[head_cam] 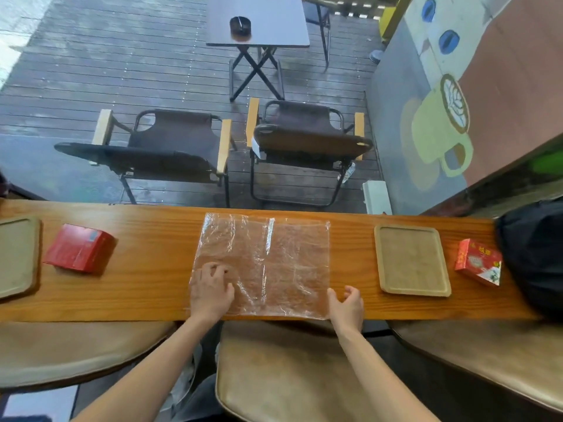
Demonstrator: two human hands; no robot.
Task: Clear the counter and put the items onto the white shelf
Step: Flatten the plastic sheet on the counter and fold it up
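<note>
Hands: left hand (210, 288) flat on plastic sheet (265, 263), right hand (347, 303) loosely open at its edge.

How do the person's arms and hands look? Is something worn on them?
Both forearms are bare up to the frame edge: no sleeves show. The left hand and the right hand wear no gloves, and no ring, watch or bracelet is visible.

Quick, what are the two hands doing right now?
Left hand: open, fingers spread flat on the clear plastic sheet.
Right hand: open, at the sheet's near right corner, gripping nothing.
</note>
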